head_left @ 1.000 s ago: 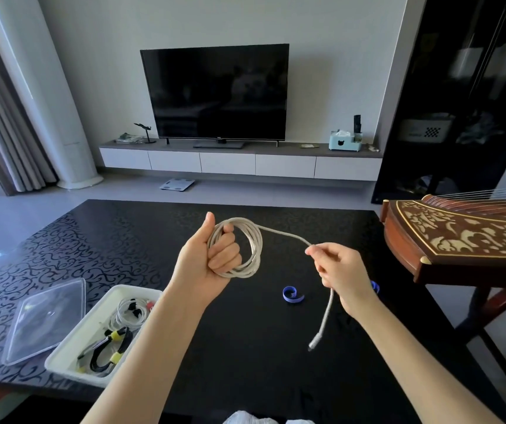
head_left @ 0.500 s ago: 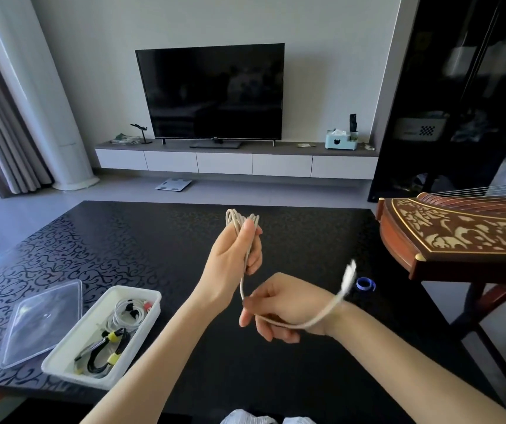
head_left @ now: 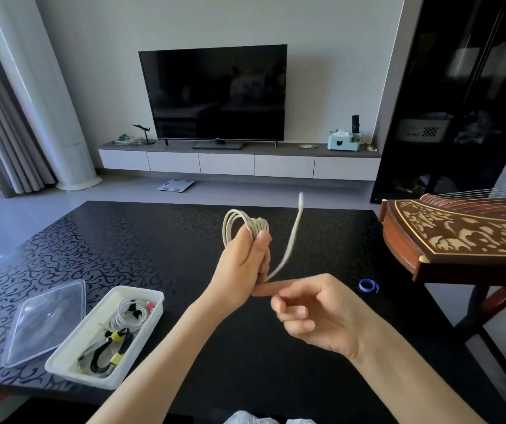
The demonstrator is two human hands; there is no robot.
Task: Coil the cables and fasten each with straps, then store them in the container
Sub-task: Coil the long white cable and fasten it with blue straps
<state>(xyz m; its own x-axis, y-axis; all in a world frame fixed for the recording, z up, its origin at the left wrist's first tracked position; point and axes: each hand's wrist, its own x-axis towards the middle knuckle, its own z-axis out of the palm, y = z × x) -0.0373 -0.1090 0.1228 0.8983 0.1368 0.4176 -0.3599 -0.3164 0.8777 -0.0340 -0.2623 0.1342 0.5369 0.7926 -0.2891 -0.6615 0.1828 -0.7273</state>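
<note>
Black patterned tabletop, living room. Near-left corner: white container already holds bundled cables, yellow straps on black one; clear lid beside it. Right hand: index straight under cable tail, other fingers loosely curled, gripping nothing. Left hand grips white cable coil above tabletop centre; tail free, curving up. Blue strap near right edge, unused. Remaining: last turn, strapping, storing.

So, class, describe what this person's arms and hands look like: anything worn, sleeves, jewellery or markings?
The left forearm and right forearm are bare to the frame's edge, with no sleeves showing. The left hand and right hand wear no gloves. No rings, watch, bracelet or markings can be seen.
</note>
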